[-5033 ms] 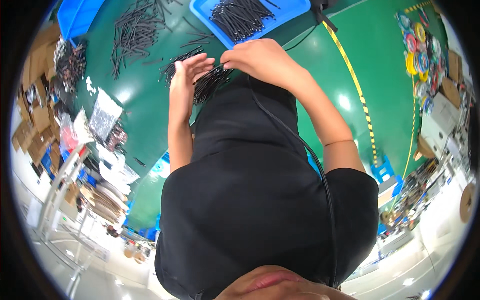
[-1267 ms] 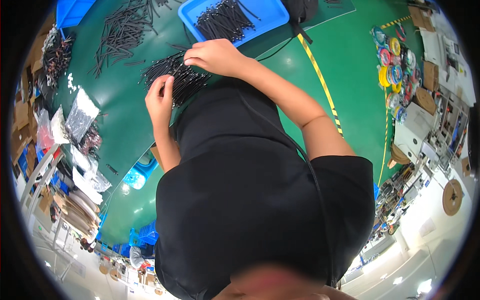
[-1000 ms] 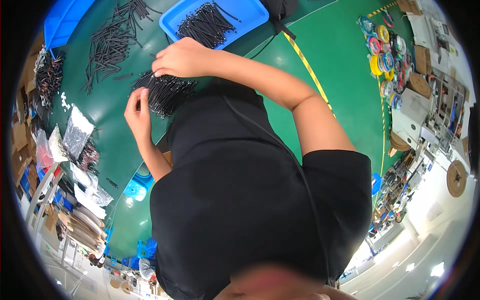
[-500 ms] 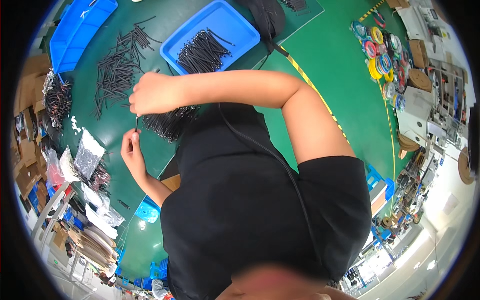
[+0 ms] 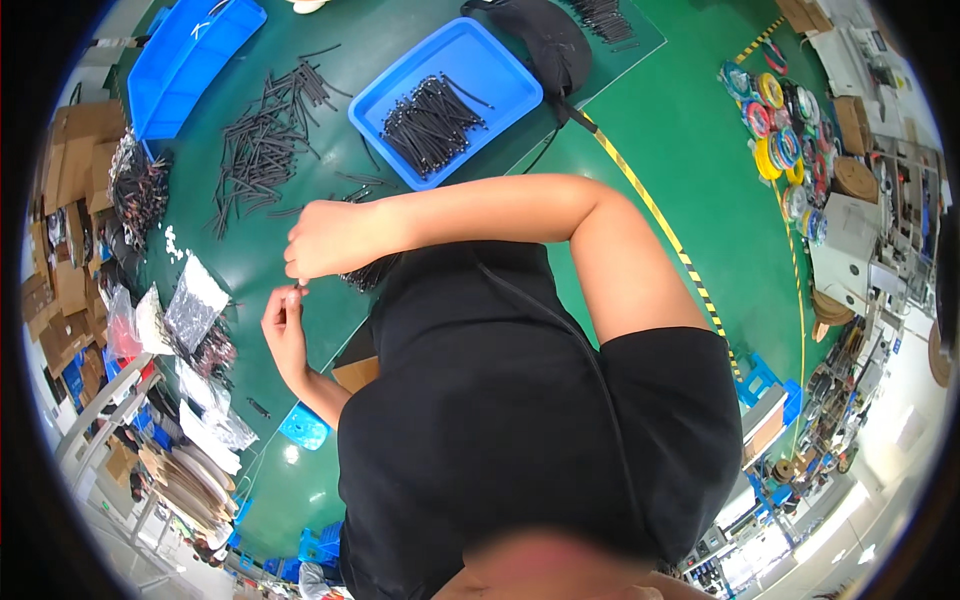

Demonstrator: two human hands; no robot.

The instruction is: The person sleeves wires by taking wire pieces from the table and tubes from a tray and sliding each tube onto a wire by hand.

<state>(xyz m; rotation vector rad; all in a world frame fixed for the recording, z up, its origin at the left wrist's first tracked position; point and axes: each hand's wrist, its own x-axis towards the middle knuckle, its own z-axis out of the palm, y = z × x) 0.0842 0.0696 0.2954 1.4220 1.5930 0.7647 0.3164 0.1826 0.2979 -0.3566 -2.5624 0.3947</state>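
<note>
My left hand [image 5: 285, 330] is closed, its thumb and forefinger pinching a thin black stick-like piece [image 5: 302, 287] of which only a bit shows. Just above it, my right hand [image 5: 335, 240] is curled with the back of the hand up, and the upper part of the piece goes into its fingers. The two hands almost touch. Beside the right wrist and partly under the forearm lies a bundle of thin black pieces [image 5: 368, 275] with shiny ends. A loose pile of short black tubes [image 5: 262, 150] is spread on the green table [image 5: 330, 130] beyond my hands.
A blue tray [image 5: 510, 85] holding black pieces stands beyond my right forearm, next to a black bag [image 5: 555, 50]. At the far left is a blue bin [image 5: 190, 65]. Plastic bags [image 5: 197, 302] and a wire bundle [image 5: 138, 190] lie along the left side.
My hands have come closer together, so less of the thin black piece shows between them. The whole view has shifted, with the table's things now lower and further right.
</note>
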